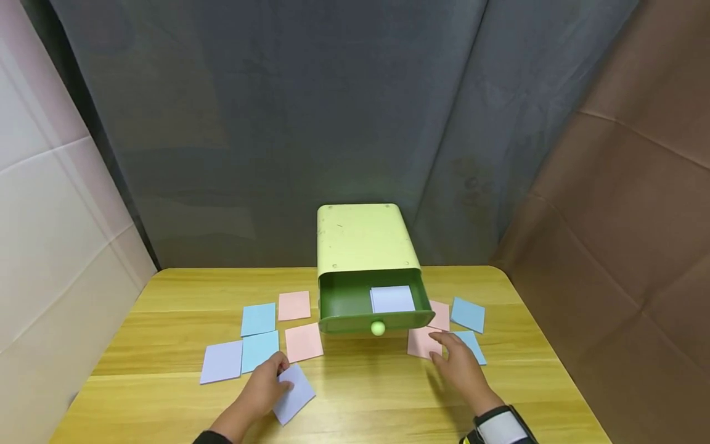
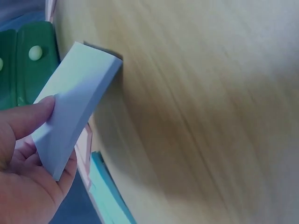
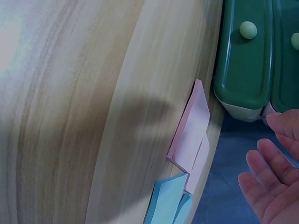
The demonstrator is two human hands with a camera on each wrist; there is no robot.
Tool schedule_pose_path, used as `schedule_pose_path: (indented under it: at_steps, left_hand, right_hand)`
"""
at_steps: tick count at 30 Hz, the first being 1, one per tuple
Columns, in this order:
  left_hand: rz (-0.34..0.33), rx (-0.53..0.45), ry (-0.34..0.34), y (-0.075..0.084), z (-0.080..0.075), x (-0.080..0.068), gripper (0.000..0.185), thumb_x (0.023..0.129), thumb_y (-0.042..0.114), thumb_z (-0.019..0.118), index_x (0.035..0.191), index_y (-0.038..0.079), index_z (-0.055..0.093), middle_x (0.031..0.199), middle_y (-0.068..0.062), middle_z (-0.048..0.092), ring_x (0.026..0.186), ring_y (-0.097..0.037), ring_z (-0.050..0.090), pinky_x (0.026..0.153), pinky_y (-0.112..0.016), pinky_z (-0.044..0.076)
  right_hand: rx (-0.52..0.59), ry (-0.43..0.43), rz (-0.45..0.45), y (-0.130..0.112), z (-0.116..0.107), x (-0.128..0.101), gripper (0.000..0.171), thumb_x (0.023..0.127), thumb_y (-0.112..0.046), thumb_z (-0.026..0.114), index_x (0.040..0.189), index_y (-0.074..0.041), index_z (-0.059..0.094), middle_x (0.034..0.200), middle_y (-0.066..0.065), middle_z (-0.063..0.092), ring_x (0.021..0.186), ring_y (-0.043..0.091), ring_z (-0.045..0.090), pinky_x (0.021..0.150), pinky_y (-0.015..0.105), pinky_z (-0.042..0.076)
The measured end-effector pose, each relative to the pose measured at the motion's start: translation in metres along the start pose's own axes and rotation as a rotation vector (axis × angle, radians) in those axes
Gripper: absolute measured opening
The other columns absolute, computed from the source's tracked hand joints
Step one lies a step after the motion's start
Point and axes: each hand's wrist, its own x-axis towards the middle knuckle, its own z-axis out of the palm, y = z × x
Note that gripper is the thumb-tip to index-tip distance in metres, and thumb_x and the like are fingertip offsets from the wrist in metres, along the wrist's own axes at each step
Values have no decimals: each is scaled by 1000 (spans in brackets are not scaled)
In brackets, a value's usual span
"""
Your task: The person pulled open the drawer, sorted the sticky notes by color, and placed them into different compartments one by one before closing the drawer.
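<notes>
My left hand [image 1: 263, 385] pinches a lavender sticky note pad [image 1: 296, 394] between thumb and fingers, tilted above the table. In the left wrist view the thumb lies on the face of this pad [image 2: 77, 88]. With loosely bent fingers and nothing held, my right hand [image 1: 461, 369] hovers by a pink pad [image 1: 423, 343] and a blue pad [image 1: 471, 346]. Between and beyond the hands stands a green drawer box [image 1: 366, 240]. Its upper drawer [image 1: 344, 324] is pulled out, with lavender pads [image 1: 392, 299] lying on its right side.
Left of the box lie blue pads [image 1: 259, 319], pink pads [image 1: 303, 342] and another lavender pad [image 1: 221, 362]. Right of it are another pink pad [image 1: 440, 314] and blue pad [image 1: 468, 314]. A round knob [image 1: 378, 328] sticks out from the drawer front. A grey curtain [image 1: 277, 135] hangs behind.
</notes>
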Motion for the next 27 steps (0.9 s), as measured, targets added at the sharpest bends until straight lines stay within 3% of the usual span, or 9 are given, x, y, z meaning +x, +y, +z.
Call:
schedule_pose_path:
  at_steps: [15,27]
  left_hand:
    - [-40,28,73,14,-31,3,28,78,-8,72,88,4,49,78,-3,49,71,-16,45,57,-26,41]
    - [-7,41,132,29,-62,15,24,84,-5,69,96,2,49,88,-10,59,77,-22,54,59,-30,47]
  right_hand:
    - [-20,-22,38,3,0,-4,38,85,-1,69,122,2,62,122,20,60,110,38,58,92,52,49]
    - [-30,-11,37,5,-5,-4,37,86,-2,68,122,2,61,123,22,59,112,40,57,93,54,48]
